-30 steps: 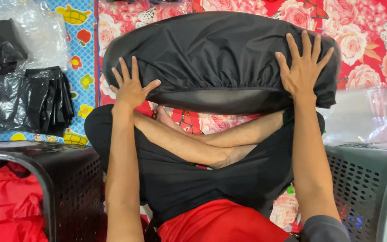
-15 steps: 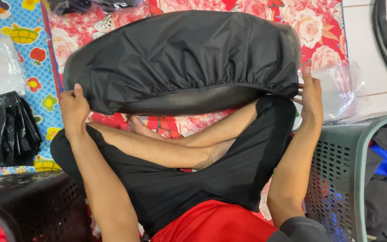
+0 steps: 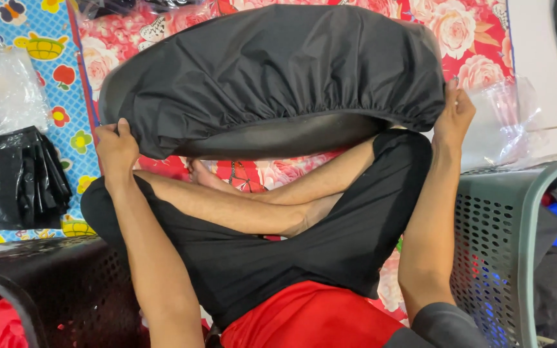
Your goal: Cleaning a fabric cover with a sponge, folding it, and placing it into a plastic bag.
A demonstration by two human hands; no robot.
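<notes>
Here the left hand [image 3: 116,145] is curled tight on the left rim of a big round cushion [image 3: 278,138], fingers pinching the gathered elastic hem of its black fabric cover [image 3: 272,64], while the right hand [image 3: 454,115] grips the hem at the right rim, fingers folded behind it; held at opposite edges, the cushion hangs level above the person's crossed legs, the hem drawn under its dark underside. Below lies a floral red mat [image 3: 485,38]. Folded black plastic packets [image 3: 17,177] sit at the left edge beside a crumpled clear bag [image 3: 8,90]; a grey perforated basket [image 3: 504,251] stands right, a black one [image 3: 53,283] left.
</notes>
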